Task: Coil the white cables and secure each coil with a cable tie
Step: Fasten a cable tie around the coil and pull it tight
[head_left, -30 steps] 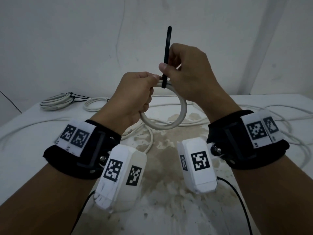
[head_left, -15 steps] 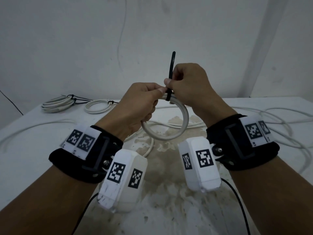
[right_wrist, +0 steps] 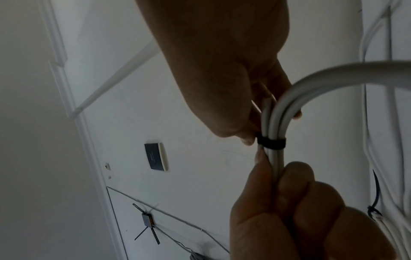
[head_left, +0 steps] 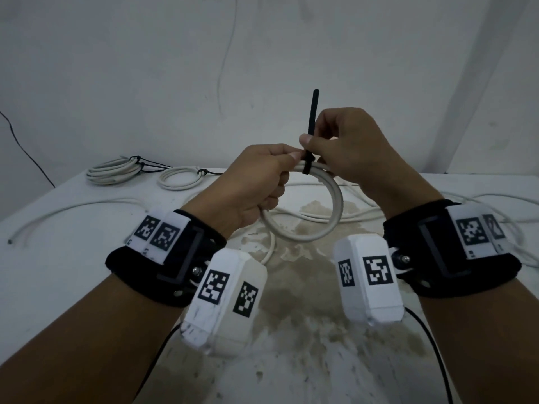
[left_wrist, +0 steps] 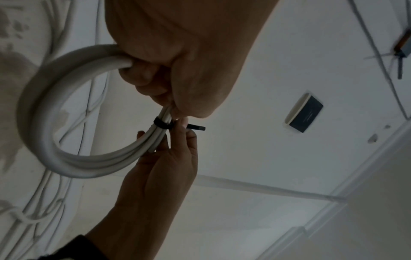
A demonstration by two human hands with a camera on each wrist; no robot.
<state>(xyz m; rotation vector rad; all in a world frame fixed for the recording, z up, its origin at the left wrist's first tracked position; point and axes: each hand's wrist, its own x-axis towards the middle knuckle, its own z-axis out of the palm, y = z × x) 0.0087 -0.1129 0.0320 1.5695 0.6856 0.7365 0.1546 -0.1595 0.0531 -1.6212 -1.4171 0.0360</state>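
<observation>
A white table (head_left: 58, 272) fills the lower half of the head view, its surface marked by a brownish, patchy stain (head_left: 294, 310) that runs from the middle toward the bottom edge. Behind it stands a plain white wall (head_left: 145, 68), with a thin dark wire (head_left: 26, 150) slanting down at the far left. In the left wrist view, a dark rectangular plate with a pale rim (left_wrist: 304, 112) sits right of centre on a white surface, and a small brown and grey box (left_wrist: 402, 47) with thin lines running to it shows at the upper right edge.
</observation>
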